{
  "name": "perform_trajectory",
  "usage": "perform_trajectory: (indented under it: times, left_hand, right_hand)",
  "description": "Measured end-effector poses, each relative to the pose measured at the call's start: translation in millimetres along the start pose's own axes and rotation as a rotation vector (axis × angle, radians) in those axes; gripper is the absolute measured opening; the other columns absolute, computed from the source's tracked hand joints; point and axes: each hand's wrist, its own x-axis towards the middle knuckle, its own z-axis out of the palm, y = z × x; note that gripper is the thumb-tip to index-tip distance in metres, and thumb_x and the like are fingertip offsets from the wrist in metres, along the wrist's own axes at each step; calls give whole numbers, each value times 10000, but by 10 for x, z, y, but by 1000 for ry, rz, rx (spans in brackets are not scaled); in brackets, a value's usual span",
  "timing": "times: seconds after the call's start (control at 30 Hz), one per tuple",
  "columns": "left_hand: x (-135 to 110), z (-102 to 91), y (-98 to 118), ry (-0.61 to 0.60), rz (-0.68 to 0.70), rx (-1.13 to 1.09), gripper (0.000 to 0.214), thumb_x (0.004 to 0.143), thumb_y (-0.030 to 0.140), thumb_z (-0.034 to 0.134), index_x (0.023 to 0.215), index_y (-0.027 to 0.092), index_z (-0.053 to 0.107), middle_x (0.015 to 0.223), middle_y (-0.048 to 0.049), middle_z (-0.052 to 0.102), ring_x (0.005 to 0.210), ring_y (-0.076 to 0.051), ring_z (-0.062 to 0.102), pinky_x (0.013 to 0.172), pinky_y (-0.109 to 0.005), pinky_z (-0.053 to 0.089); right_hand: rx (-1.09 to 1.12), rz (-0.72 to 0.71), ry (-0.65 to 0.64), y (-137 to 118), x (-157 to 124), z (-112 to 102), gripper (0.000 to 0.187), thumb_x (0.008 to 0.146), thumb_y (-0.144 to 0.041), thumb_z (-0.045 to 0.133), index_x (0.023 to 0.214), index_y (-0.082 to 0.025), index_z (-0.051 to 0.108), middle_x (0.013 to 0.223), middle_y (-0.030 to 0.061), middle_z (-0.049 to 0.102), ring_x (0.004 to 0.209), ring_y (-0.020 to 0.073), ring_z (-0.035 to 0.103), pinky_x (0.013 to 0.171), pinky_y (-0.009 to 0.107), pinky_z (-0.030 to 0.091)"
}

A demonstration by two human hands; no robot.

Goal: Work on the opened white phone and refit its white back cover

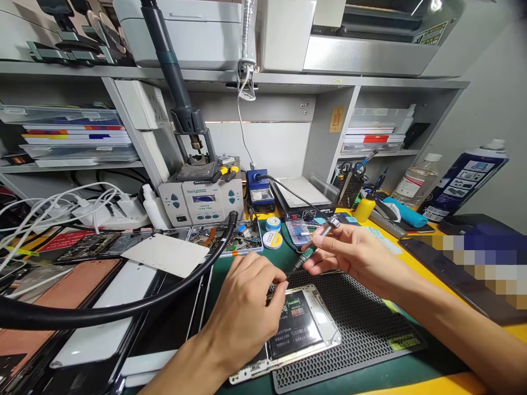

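Note:
An opened tablet-like device (294,329) with a black battery and silver frame lies on a black perforated mat (362,323). My left hand (245,307) rests on the device's upper left corner, its fingers pinched on something thin that I cannot make out. My right hand (349,252) is closed on a soldering iron handle (317,241), held like a pen. The iron's tip (290,272) points down-left, close to my left fingertips and the device's top edge. The iron's cable runs back to a blue station (259,189).
A hot-air rework station (201,200) stands behind, its thick black hose (123,307) curving across the left. Phone parts and screens lie at left. Solder tins (272,233), a component tray (230,238), a yellow bottle (364,207) and a spray can (465,181) stand around.

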Motion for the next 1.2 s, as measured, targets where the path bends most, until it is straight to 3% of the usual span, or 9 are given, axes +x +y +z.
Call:
perform_trajectory:
  times: [0.77, 1.2]
  left_hand:
    - [0, 11, -23, -14, -98, -95, 128, 895, 110, 582, 839, 197, 657, 840, -18, 663, 824, -211, 577, 771, -403, 435]
    - [6, 18, -25, -11, -117, -85, 122, 886, 111, 594, 831, 195, 665, 829, -16, 662, 814, -211, 575, 775, -406, 435]
  right_hand:
    - [-83, -74, -8, 6, -36, 22, 223, 846, -367, 772, 871, -177, 657, 783, 37, 751, 763, 243, 774, 774, 380, 644]
    - [-157, -168, -17, -14, -109, 65, 149, 889, -315, 730, 922, -209, 630, 848, 6, 730, 767, 186, 752, 791, 331, 625]
